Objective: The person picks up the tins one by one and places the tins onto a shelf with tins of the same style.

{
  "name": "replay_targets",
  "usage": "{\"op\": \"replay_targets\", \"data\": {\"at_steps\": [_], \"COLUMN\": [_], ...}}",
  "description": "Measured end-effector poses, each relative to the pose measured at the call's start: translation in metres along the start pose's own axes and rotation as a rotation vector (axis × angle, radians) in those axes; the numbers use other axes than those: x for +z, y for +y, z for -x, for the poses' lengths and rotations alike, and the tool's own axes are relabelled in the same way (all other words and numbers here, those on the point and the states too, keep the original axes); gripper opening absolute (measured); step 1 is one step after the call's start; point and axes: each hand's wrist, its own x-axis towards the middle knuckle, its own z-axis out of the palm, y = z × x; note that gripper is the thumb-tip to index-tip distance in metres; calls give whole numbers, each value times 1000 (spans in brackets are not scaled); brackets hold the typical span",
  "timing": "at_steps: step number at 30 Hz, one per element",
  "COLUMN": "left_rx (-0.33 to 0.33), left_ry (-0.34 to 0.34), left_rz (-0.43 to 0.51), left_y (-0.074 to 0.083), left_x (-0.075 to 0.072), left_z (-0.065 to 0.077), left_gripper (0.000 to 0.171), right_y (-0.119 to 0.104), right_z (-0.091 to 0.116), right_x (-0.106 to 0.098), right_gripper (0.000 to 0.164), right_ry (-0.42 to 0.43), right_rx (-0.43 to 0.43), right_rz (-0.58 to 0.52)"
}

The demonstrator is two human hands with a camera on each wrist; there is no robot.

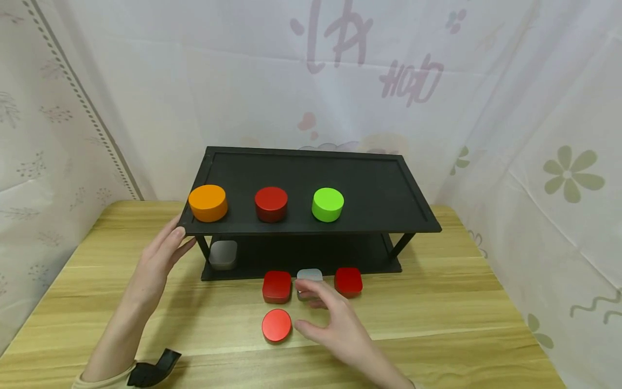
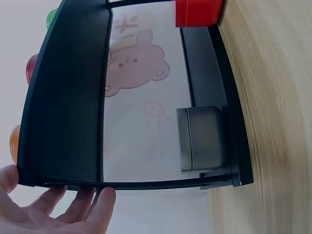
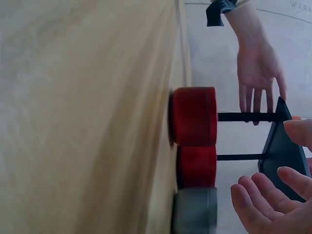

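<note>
My left hand (image 1: 157,254) rests at the left front corner of a black two-tier shelf (image 1: 311,175), thumb at the corner and straight fingers against its side frame (image 2: 146,185). My right hand (image 1: 332,324) hovers over the table with fingers and thumb apart and nothing between them. Its fingers overlap a grey square tin (image 1: 310,274) in the head view, partly hiding it. Close to the thumb lies a round red tin (image 1: 276,325). Two square red tins, one on the left (image 1: 277,287) and one on the right (image 1: 348,282), flank the grey one.
On the upper tier stand a round orange tin (image 1: 208,203), a dark red one (image 1: 271,204) and a bright green one (image 1: 328,205), near the front edge. Another grey square tin (image 1: 223,255) sits at the lower tier's left end. Patterned cloth (image 1: 291,97) hangs behind the wooden table (image 1: 461,324).
</note>
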Motion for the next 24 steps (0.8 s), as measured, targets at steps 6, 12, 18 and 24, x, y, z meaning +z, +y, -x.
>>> {"op": "replay_targets", "data": {"at_steps": [6, 12, 18, 24], "left_rx": [0, -6, 4, 12], "left_ry": [-5, -1, -3, -12], "left_rz": [-7, 5, 5, 15], "left_y": [0, 0, -1, -2], "left_x": [-1, 0, 0, -2], "left_z": [0, 1, 0, 0], "left_gripper": [44, 44, 44, 44], "right_y": [7, 12, 13, 12], "right_z": [-1, -1, -1, -3], "right_x": [10, 20, 27, 30], "right_gripper": [60, 60, 59, 60], "right_ry": [-29, -44, -74, -105], "right_rx": [39, 62, 99, 131], "right_rz": [-9, 5, 46, 75]}}
